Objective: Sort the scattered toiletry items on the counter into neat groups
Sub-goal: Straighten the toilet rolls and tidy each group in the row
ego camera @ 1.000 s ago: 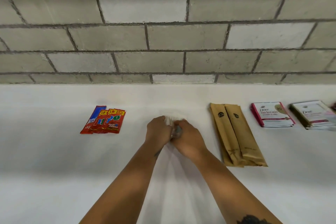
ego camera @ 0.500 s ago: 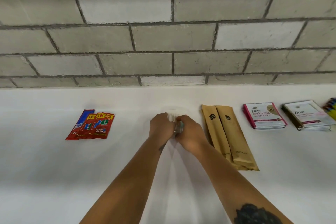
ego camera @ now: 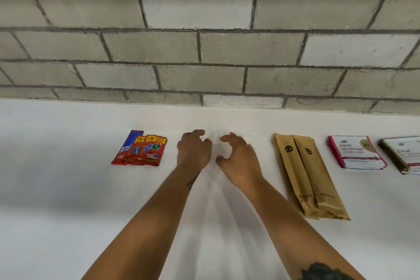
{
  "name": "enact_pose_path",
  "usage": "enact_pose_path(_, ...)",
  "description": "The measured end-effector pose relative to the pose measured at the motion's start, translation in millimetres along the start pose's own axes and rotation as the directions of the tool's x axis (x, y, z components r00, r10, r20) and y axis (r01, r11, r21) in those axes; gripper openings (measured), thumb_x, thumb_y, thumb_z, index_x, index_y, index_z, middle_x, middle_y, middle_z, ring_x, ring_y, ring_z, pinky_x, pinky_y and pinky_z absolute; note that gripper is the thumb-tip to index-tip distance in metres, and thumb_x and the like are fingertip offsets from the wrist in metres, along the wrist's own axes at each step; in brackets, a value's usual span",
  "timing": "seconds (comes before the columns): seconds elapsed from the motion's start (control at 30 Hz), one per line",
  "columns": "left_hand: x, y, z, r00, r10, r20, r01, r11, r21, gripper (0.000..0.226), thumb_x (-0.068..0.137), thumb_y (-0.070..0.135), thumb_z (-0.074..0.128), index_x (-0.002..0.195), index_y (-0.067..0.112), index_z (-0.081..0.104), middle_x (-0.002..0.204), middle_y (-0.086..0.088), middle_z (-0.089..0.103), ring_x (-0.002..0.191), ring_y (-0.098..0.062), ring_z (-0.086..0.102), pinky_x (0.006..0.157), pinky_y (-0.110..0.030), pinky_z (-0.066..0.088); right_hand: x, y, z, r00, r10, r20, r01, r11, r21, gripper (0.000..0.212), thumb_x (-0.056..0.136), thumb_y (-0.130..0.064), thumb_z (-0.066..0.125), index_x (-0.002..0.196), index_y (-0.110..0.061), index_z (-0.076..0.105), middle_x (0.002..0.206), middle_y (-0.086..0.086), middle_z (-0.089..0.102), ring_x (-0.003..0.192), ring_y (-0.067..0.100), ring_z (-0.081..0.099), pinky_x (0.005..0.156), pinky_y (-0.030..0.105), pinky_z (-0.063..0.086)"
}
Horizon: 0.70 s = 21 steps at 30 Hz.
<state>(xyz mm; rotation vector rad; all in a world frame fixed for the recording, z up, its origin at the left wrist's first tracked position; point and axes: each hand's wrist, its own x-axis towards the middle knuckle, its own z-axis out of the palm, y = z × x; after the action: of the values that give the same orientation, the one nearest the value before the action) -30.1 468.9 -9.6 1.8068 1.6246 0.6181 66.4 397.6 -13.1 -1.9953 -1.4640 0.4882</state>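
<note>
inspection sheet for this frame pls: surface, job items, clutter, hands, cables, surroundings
Surface: white counter, bare in front of the row of items.
Job's things: red sachets fanned and overlapping at left; two brown dental kit sleeves side by side, touching; pink-edged Dove sachet stack right of them; dark-edged Dove sachet stack cut off by the right frame edge.
Clutter: nothing seen.
Hands: left hand and right hand apart, fingers curled and open, over the counter between the red sachets and the sleeves; whatever lies between them is washed out.
Cables: nothing seen.
Surroundings: grey block wall behind the counter.
</note>
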Motion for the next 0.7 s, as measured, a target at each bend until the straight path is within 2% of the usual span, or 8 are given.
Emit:
enact_pose_path(0.07,6.4,-15.9,-26.4,0.998,-0.007,-0.064,0.008,1.0,0.026,0.035,0.096,0.021,0.048,0.131,0.02,0.052,0.141,-0.006,0.046,0.125,-0.024,0.048,0.099,-0.031,0.043,1.5,-21.5,14.6,0.999,-0.048,0.019,0.047,0.998,0.037,0.048,0.085,-0.022,0.061,0.131,-0.022,0.05,0.14,-0.003,0.049,0.129,0.017,0.046,0.109,0.027,0.031)
enact_pose_path(0.17,16.5,-47.3,-63.8,0.995,-0.016,-0.102,0.024,0.997,0.069,0.037,0.095,0.014,0.046,0.132,0.016,0.051,0.136,-0.009,0.051,0.119,-0.027,0.053,0.097,-0.036,0.049,4.3,-50.1,41.7,0.982,-0.113,0.153,0.11,0.994,0.027,0.052,0.088,-0.022,0.056,0.138,-0.022,0.042,0.15,-0.002,0.037,0.137,0.016,0.037,0.113,0.028,0.03)
enact_pose_path(0.27,26.2,-78.4,-88.4,0.994,-0.038,-0.101,0.051,0.99,0.129,0.039,0.096,0.011,0.04,0.134,0.011,0.049,0.138,-0.012,0.047,0.123,-0.028,0.049,0.102,-0.037,0.042,11.1,-72.4,66.9,0.956,-0.129,0.262,0.138,0.99,-0.016,0.057,0.092,-0.024,0.054,0.145,-0.022,0.033,0.157,0.001,0.021,0.141,0.02,0.029,0.113,0.031,0.028)
enact_pose_path(0.37,38.1,-108.7,-103.0,0.997,-0.018,-0.071,0.032,0.98,0.197,0.043,0.095,0.016,0.037,0.137,0.016,0.045,0.139,-0.012,0.045,0.128,-0.028,0.042,0.108,-0.044,0.035,20.0,-93.2,96.4,0.939,-0.143,0.312,0.172,0.983,-0.065,0.058,0.093,-0.026,0.052,0.146,-0.022,0.028,0.157,0.005,0.017,0.141,0.026,0.027,0.112,0.037,0.03)
enact_pose_path(0.5,48.2,-135.5,-104.1,0.996,0.018,0.084,-0.051,0.912,0.408,0.046,0.101,0.024,0.026,0.147,0.017,0.026,0.147,-0.014,0.029,0.135,-0.037,0.026,0.109,-0.057,0.024,33.4,-107.4,130.1,0.92,-0.144,0.366,0.22,0.959,-0.177,0.058,0.097,-0.033,0.042,0.149,-0.021,0.018,0.159,0.009,0.0,0.146,0.033,0.004,0.117,0.047,0.012)
enact_pose_path(0.6,53.0,-148.4,-95.8,0.99,-0.007,0.144,-0.069,0.857,0.511,0.05,0.102,0.026,0.022,0.149,0.014,0.017,0.156,-0.011,0.013,0.142,-0.036,0.013,0.11,-0.056,0.019,41.3,-107.7,147.5,0.909,-0.11,0.401,0.227,0.939,-0.259,0.055,0.101,-0.034,0.028,0.151,-0.023,0.007,0.159,0.008,-0.006,0.146,0.032,-0.006,0.118,0.048,0.002)
enact_pose_path(0.7,53.8,-153.8,-89.4,0.983,-0.034,0.179,-0.073,0.826,0.559,0.051,0.103,0.027,0.02,0.15,0.011,0.011,0.159,-0.011,0.005,0.147,-0.031,0.002,0.115,-0.052,0.012,41.9,-102.0,157.2,0.897,-0.103,0.429,0.266,0.902,-0.339,0.06,0.101,-0.034,0.03,0.151,-0.023,0.0,0.159,0.008,-0.009,0.146,0.03,-0.009,0.117,0.048,-0.003)
